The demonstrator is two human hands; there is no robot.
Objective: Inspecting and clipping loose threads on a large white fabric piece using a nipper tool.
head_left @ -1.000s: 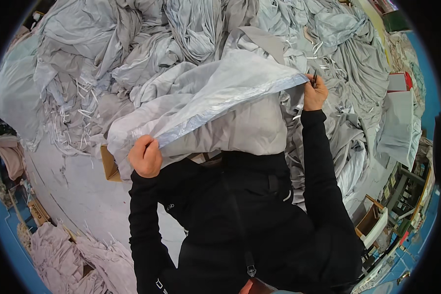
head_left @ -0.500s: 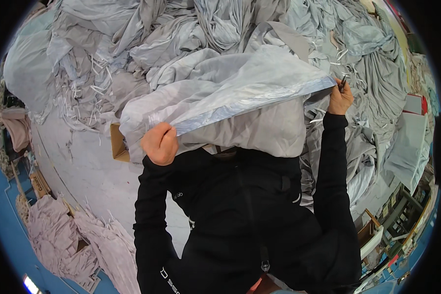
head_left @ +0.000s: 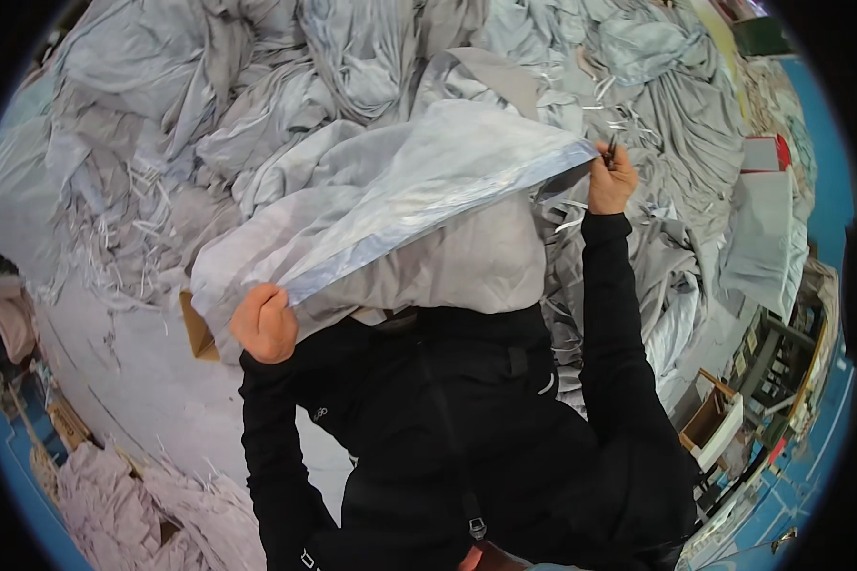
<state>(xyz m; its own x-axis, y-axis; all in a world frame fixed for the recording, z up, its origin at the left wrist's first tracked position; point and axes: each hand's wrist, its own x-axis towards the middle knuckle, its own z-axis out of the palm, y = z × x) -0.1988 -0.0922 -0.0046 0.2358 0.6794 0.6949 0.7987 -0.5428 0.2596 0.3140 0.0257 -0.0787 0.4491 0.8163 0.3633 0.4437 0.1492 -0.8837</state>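
Observation:
A pale grey-blue fabric piece (head_left: 448, 143) is stretched between my two hands, its shiny blue-white hem (head_left: 390, 233) running taut on a slant. At the lower left end, my left hand (head_left: 265, 325) is closed in a fist on the hem. My right hand (head_left: 613, 183) pinches the upper right end and also carries a small dark pointed tool (head_left: 610, 150), which looks like thread snips. The rest of the cloth bunches in front of my body, over the table's near side.
Heaped grey fabric (head_left: 286, 86) with white ties covers the table (head_left: 133, 362) ahead. A cardboard box edge (head_left: 198, 328) shows beside my left hand. Pinkish cloth (head_left: 114, 504) lies lower left. A grey-covered box (head_left: 762, 228) and an open drawer (head_left: 712, 419) are at the right.
The whole view has turned and shifted, so my hands and the cloth appear farther left. Both hands keep the same hold on the hem, which stays taut.

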